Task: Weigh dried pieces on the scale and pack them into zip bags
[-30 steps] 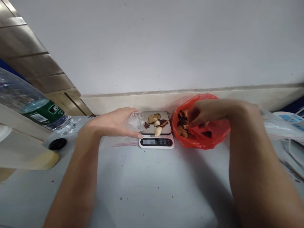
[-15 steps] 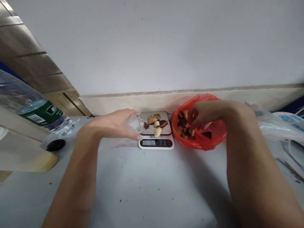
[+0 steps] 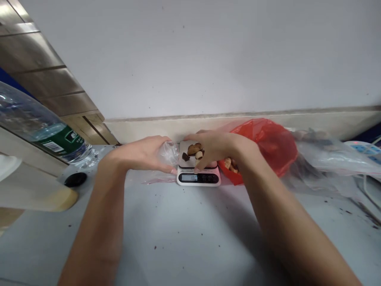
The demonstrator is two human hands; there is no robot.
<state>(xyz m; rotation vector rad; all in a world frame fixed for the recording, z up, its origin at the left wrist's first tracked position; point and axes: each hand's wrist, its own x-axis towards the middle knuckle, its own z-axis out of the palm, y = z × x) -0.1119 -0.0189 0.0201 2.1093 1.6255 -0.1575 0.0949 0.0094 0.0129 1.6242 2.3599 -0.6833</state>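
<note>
A white kitchen scale [image 3: 181,161] stands near the wall, its display showing about 10.0. Brown and pale dried pieces [image 3: 195,149], which look like dried mushroom slices, lie on its plate. At the scale's left edge, my left hand [image 3: 145,155] holds a clear plastic bag [image 3: 169,153] with its mouth spread toward the plate. My right hand [image 3: 212,149] arches over the right part of the plate, thumb and fingers apart around the pieces; its palm side is hidden. Behind my right wrist sits a red plastic bag [image 3: 268,143] with more dried pieces [image 3: 232,165].
On the left are a large water bottle [image 3: 59,137], a whitish container [image 3: 35,186] and a black round object [image 3: 75,179]. Clear plastic bags [image 3: 321,159], a device with blue buttons [image 3: 363,147] and a cable lie right. A wall [image 3: 208,59] rises behind.
My right hand has left the red bag and moved left over the scale plate. The red bag's mouth has shifted and partly folded over. My left hand keeps hold of the clear bag.
</note>
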